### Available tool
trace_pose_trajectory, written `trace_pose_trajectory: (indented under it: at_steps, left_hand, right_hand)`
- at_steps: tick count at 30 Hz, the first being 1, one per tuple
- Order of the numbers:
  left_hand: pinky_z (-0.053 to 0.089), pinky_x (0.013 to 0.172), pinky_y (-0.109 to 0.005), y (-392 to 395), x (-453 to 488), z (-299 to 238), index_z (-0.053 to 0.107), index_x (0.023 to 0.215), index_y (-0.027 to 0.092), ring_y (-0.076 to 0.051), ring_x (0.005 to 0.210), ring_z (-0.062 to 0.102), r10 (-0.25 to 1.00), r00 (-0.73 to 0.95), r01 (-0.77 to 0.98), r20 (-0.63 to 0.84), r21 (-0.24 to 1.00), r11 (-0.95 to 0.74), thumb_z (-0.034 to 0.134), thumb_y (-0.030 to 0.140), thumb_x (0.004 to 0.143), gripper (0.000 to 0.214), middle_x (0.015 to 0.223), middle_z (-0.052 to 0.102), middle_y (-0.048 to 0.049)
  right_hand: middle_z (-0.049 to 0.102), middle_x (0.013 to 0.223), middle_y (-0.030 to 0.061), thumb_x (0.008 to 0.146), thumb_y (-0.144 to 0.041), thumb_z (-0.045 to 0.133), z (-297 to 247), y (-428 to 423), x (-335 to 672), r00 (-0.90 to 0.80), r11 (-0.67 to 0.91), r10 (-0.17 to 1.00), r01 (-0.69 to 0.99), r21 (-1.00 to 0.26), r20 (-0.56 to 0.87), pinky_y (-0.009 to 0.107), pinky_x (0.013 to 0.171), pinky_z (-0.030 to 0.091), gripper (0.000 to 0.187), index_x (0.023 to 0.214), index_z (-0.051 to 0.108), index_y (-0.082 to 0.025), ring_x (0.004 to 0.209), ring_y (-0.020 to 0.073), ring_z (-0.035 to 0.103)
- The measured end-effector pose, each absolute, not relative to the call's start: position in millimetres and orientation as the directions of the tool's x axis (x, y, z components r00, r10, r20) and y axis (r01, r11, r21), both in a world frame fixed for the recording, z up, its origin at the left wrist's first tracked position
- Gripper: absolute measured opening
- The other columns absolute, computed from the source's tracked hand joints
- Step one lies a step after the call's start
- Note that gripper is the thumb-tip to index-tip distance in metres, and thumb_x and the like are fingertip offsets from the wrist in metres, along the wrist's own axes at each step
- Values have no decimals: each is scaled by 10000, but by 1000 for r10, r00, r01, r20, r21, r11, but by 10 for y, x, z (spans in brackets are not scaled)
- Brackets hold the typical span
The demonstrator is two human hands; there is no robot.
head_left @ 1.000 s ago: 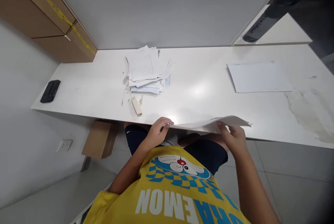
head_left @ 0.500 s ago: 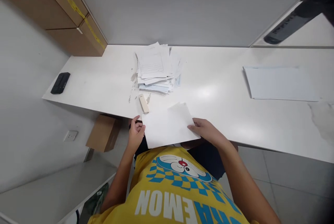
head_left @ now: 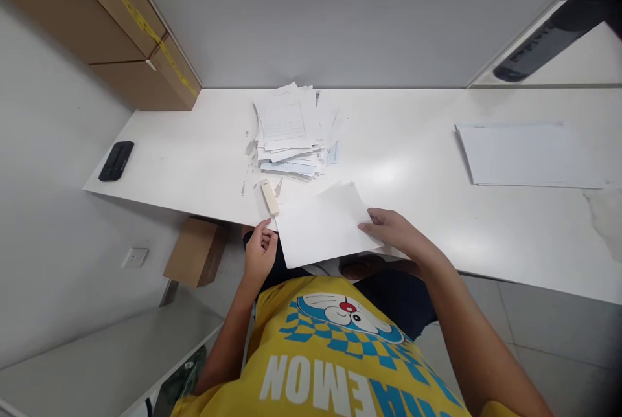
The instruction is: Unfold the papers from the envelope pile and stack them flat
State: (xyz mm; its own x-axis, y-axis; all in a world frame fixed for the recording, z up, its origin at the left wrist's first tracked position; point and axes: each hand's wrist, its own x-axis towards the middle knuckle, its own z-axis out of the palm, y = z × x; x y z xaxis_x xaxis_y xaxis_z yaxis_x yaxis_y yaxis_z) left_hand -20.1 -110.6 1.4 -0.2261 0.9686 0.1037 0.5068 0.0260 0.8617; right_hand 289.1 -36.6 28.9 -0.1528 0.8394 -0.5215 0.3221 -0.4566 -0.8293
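Note:
White paper sheets (head_left: 323, 226), slightly fanned at the upper right, lie over the desk's front edge before me. My right hand (head_left: 393, 230) grips their right side, thumb on top and fingers underneath. Close to the left edge of these sheets is my left hand (head_left: 261, 252), its fingers loosely curled and thumb and forefinger apart; whether it touches the paper I cannot tell. Just above that hand, a cream-coloured stapler-like block (head_left: 269, 197) lies by the sheets' upper left corner. Farther back stands an uneven pile of printed papers (head_left: 286, 125).
The white desk (head_left: 408, 145) runs along a grey partition (head_left: 330, 15). A flatter paper stack (head_left: 527, 155) lies on the right. At the left end are a black device (head_left: 116, 160) and cardboard boxes (head_left: 140, 80); another carton (head_left: 194, 252) is below the desk.
The sheets have turned slightly, their right side moving up and away from me along with my right hand. My left hand now sits a little lower beside their left edge. The view has shifted slightly.

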Motion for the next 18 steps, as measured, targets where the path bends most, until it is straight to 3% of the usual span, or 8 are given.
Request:
trace_pose_trajectory:
  at_steps: [2,5,9,12,18]
  left_hand:
    - [530,663,-289,-1062,-205,76,641,1162,224,-173,743,621,933,-272,559,236,828,-46,535,342,919,290,833,646,-57]
    - [515,919,-393,-851,-212,162,606,1246,223,-250,1070,615,910,-230,621,346,772,-136,474,407,953,371,1090,663,-116]
    - [248,1188,-494,-420,-167,223,414,1449,230,-276,1451,303,948,3,674,319,699,-237,372,440,991,506,1489,451,-111]
    - [134,1216,-530,-227,-128,188,377,1473,230,-274,1502,178,947,142,693,288,654,-303,354,432,995,519,1538,398,-90]
    - [151,1199,-594,-188,-79,-3,485,1400,174,-330,1494,185,928,171,801,331,502,-327,373,310,972,463,1480,481,-104]
  right_hand:
    - [600,624,5,637,-319,696,300,-349,2866,-162,-450,836,343,-824,-524,277,600,420,161,688,621,-186,666,194,561]
    - [593,628,1,639,-323,684,311,-326,2817,-163,-441,834,377,-815,-527,266,590,399,159,674,605,-189,659,181,543]
    - [572,609,-8,616,-333,666,313,-332,2741,-158,-417,841,420,-806,-517,255,553,359,171,633,575,-190,611,157,505]
    - [558,590,-9,630,-380,632,308,-384,2712,-162,-422,846,378,-824,-508,260,541,356,201,644,564,-191,579,154,495]
    - [580,677,-5,710,-438,600,169,-385,2754,-222,-362,857,383,-850,-465,266,602,397,266,741,563,-176,638,155,531]
